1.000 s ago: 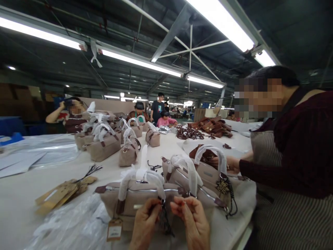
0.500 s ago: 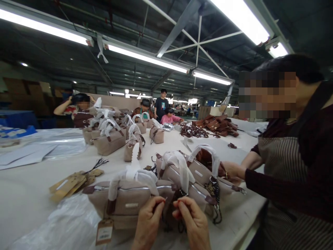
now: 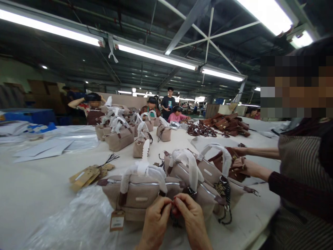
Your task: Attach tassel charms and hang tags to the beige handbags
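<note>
In front of the nearest taupe handbag (image 3: pixel 139 208), my left hand (image 3: pixel 156 218) pinches with thumb and index finger. My right hand (image 3: pixel 192 218) makes the same pinch, its fingertips almost meeting the left ones. Whatever small thing lies between them is too small to make out. This bag stands upright with its zipper along the top, handles wrapped in white paper (image 3: pixel 126 177), and a cardboard tag (image 3: pixel 117 221) hanging at its left. Dark cords dangle near my fingertips, partly hidden by my hands. Two more wrapped-handle bags stand close behind, one with a patterned charm (image 3: pixel 221 187).
A co-worker's hands (image 3: pixel 243 163) handle a brown leather piece (image 3: pixel 226 161) at the right. Kraft tags (image 3: pixel 87 175) and clear plastic (image 3: pixel 70 222) lie on the left of the table. Farther back are several bags (image 3: pixel 119 139) and a brown leather pile (image 3: pixel 231 123).
My hands have come together, fingertips nearly touching. The view has swung left, so the scene sits farther right. The co-worker's brown leather piece shows more plainly beside the bags.
</note>
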`<action>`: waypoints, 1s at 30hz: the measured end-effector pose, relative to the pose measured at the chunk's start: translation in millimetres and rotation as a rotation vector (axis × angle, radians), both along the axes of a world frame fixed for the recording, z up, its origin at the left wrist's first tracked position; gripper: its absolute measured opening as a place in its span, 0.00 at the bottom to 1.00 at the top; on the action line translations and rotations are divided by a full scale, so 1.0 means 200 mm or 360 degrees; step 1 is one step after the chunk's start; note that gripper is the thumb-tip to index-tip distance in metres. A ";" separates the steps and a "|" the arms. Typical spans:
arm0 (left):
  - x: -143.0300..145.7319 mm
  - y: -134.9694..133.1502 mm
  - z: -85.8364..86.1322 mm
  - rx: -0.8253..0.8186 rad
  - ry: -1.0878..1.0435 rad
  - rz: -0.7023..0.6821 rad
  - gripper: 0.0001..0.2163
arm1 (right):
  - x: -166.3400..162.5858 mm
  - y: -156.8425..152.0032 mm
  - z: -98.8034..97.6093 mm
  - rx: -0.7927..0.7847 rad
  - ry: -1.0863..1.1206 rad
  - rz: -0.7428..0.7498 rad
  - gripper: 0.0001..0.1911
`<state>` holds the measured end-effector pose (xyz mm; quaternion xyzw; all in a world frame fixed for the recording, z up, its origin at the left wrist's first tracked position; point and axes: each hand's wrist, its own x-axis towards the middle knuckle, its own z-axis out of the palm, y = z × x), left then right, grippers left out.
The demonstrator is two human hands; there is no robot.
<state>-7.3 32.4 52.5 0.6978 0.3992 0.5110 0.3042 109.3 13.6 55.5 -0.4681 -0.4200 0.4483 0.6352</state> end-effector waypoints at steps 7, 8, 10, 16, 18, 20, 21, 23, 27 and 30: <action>-0.01 0.01 -0.04 0.0057 0.0083 0.0005 0.09 | -0.02 0.01 -0.01 -0.0007 0.0019 0.0034 0.18; 0.00 0.01 -0.05 0.0050 0.0075 0.0010 0.09 | -0.02 0.01 -0.01 -0.0005 0.0019 0.0026 0.17; 0.00 0.01 -0.06 0.0017 0.0036 0.0021 0.10 | -0.03 0.01 -0.01 -0.0004 0.0012 0.0012 0.15; 0.02 0.00 -0.07 -0.0075 -0.0063 0.0059 0.09 | -0.06 0.00 0.02 -0.0019 -0.0032 -0.0008 0.09; 0.02 0.00 -0.06 -0.0097 -0.0051 0.0065 0.09 | -0.06 -0.01 0.01 -0.0003 -0.0072 -0.0024 0.09; 0.01 0.00 -0.05 -0.0122 -0.0016 0.0055 0.09 | -0.06 -0.01 0.00 -0.0002 -0.0116 -0.0037 0.09; 0.01 0.00 -0.05 -0.0138 0.0012 0.0040 0.09 | -0.06 -0.01 -0.01 -0.0005 -0.0130 -0.0038 0.09; 0.00 0.01 -0.05 -0.0171 0.0068 0.0008 0.09 | -0.07 0.00 -0.03 -0.0013 -0.0134 -0.0036 0.10; 0.00 0.00 -0.05 -0.0227 0.0083 0.0043 0.09 | -0.08 0.01 -0.04 -0.0025 -0.0120 -0.0015 0.11; -0.03 0.00 -0.01 -0.0238 0.0093 0.0013 0.08 | -0.05 -0.01 -0.05 -0.0041 -0.0100 0.0008 0.14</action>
